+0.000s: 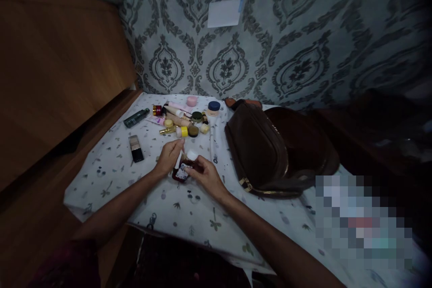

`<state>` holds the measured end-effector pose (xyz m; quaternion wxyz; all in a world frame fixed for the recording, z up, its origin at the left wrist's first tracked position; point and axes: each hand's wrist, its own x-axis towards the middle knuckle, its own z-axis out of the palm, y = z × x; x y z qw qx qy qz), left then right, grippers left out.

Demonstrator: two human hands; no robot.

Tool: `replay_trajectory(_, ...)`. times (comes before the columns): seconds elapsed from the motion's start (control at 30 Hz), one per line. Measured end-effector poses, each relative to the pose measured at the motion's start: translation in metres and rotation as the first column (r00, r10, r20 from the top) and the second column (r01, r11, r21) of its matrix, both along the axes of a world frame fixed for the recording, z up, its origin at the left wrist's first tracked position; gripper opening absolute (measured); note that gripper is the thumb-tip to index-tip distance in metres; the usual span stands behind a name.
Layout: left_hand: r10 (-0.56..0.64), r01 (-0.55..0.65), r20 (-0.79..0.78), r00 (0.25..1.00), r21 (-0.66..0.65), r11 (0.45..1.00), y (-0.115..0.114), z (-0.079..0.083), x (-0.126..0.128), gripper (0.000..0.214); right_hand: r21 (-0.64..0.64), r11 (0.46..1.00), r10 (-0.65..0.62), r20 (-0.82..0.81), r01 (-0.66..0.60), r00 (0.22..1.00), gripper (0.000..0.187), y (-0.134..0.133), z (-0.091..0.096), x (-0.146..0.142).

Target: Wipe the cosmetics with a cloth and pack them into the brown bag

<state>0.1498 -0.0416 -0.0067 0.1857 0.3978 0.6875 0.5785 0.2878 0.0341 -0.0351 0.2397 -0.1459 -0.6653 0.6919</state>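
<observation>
Slippage seems likeliest in the head view: the dark red item [180, 174], between both hands toward the surface's [131, 200] near edge, could drop if the right hand's [207, 174] fingertip pinch on it loosens. The left hand [168, 157] curls alongside (I cannot tell whether it grips); both forearms angle inward.

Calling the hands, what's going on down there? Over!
Left hand and right hand: both at dark red container, exact grip unclear. Container: pale patterned label showing. Brown bag: off to the right, not between hands and container.
</observation>
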Motion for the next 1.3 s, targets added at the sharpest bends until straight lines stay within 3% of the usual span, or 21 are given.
replay_trajectory(0.17,-0.101,0.112,0.161,0.982,-0.061,0.992,0.003,0.0,0.0,0.059,-0.255,0.965,-0.065,0.008,0.064,0.998,0.042,0.008,-0.001,-0.004)
replay_trajectory(0.4,-0.232,0.238,0.099,0.968,-0.057,0.97,0.001,0.0,0.002,0.062,-0.417,0.888,-0.224,-0.023,0.194,0.974,0.046,0.012,0.003,-0.004)
replay_trajectory(0.57,-0.303,0.32,0.172,0.937,-0.078,0.944,0.001,-0.004,0.004,0.059,-0.464,0.859,-0.277,-0.063,0.218,0.959,0.043,0.014,0.004,-0.003)
replay_trajectory(0.8,-0.205,0.227,0.228,0.952,-0.073,0.971,0.004,-0.006,0.003,0.066,-0.519,0.841,-0.223,-0.079,0.151,0.972,0.041,0.014,0.002,-0.003)
replay_trajectory(1.0,-0.142,0.143,0.11,0.984,-0.002,0.99,0.005,-0.008,0.004,0.065,-0.571,0.815,-0.187,-0.098,0.099,0.977,0.038,0.014,0.001,-0.004)
replay_trajectory(1.13,-0.204,0.204,0.027,0.979,-0.006,0.979,0.001,-0.009,0.007,0.057,-0.631,0.771,-0.171,-0.073,0.088,0.983,0.041,0.015,0.002,-0.005)
replay_trajectory(1.3,-0.262,0.257,-0.111,0.959,-0.064,0.964,-0.003,-0.01,0.007,0.047,-0.651,0.755,-0.156,-0.062,0.078,0.986,0.042,0.016,0.003,-0.005)
